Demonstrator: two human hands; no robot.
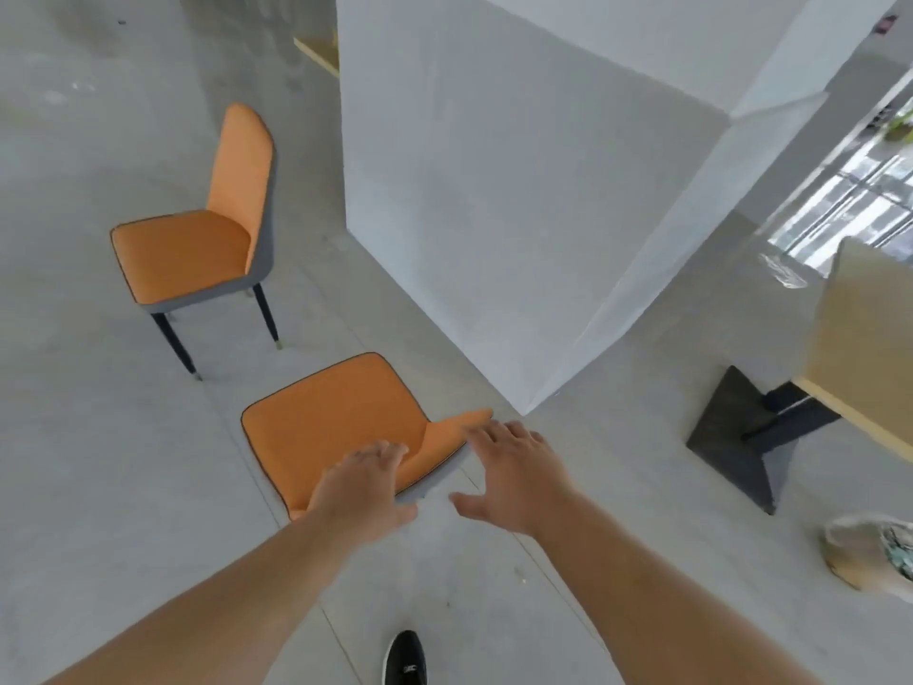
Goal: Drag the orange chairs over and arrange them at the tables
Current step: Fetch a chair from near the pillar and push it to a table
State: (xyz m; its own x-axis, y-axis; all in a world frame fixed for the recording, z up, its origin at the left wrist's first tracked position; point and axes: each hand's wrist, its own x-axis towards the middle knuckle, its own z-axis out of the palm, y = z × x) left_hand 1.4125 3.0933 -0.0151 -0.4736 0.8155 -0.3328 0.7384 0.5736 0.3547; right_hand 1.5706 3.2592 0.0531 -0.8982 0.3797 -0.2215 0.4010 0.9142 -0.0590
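Note:
Two orange chairs with grey backs and dark legs stand on the grey floor. The near chair (331, 417) is right in front of me, seen from above, its backrest top pointing towards me. My left hand (363, 484) lies on the left part of that backrest top, fingers curled over it. My right hand (514, 474) hovers open by the right end of the backrest, fingers spread, not clearly touching. The far chair (197, 239) stands alone further left, facing left. A light wooden table (859, 348) on a black base is at the right edge.
A big white square pillar (518, 190) rises just behind the near chair. The table's black foot (736, 437) juts out on the floor at right. A pale bag (869, 551) lies at the lower right. My black shoe (405, 657) is below.

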